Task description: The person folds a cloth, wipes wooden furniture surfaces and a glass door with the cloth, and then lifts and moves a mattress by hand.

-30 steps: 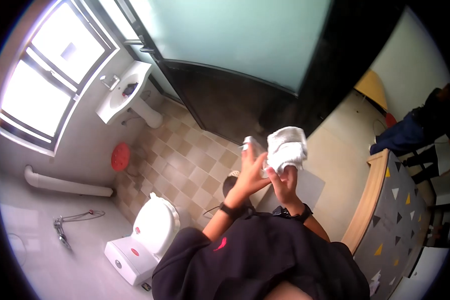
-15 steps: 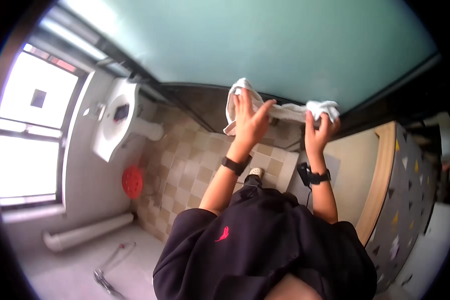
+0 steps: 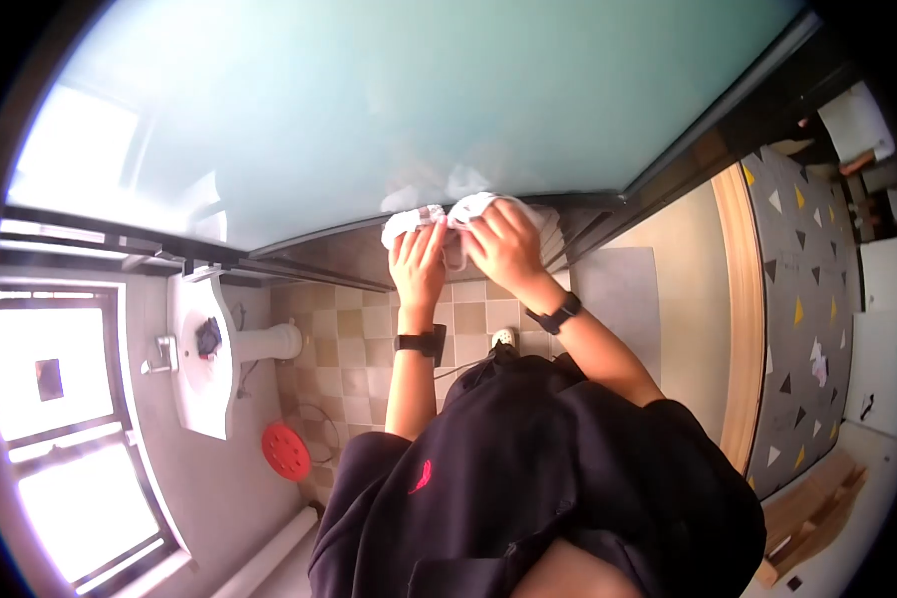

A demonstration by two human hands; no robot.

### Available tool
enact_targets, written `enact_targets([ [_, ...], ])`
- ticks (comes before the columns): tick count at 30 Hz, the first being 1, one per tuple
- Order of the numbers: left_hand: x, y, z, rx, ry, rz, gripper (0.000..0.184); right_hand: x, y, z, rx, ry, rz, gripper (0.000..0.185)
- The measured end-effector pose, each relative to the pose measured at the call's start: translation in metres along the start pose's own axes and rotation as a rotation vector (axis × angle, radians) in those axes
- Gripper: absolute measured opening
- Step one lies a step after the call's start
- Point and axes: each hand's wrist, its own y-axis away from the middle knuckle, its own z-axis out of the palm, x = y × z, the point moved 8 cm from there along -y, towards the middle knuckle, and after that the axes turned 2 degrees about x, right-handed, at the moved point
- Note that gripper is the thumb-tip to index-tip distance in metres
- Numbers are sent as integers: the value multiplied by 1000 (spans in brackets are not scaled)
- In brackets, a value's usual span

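Note:
A white cloth (image 3: 465, 210) is bunched up along the lower part of a large frosted glass panel (image 3: 419, 100). My left hand (image 3: 418, 267) presses one end of it, fingers pointing up and bent over the fabric. Close beside it, my right hand (image 3: 508, 249) is closed over another bunched part, and some folds hang to its right. Faint reflections of the cloth show in the glass just above both hands. Fabric partly hides the panel's dark lower edge.
A white washbasin (image 3: 201, 349) with a dark item in it is at left, near a bright window (image 3: 55, 364). A red round stool (image 3: 286, 451) stands on the tiled floor (image 3: 354, 324). To the right is a wood-framed bed (image 3: 738, 329) with a patterned grey cover.
My hands have come together; the cloth stretched between them is now bunched. My right hand has moved left along the glass, and the camera view has turned.

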Motion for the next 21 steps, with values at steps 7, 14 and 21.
enact_targets([
  [7, -1, -15, 0, 59, 55, -73, 54, 22, 4, -15, -13, -65, 76, 16],
  [14, 47, -29, 28, 30, 229, -41, 63, 93, 36, -91, 85, 202, 307, 19],
  [21, 132, -54, 61, -94, 606, 191, 62, 122, 87, -114, 184, -120, 678, 16],
])
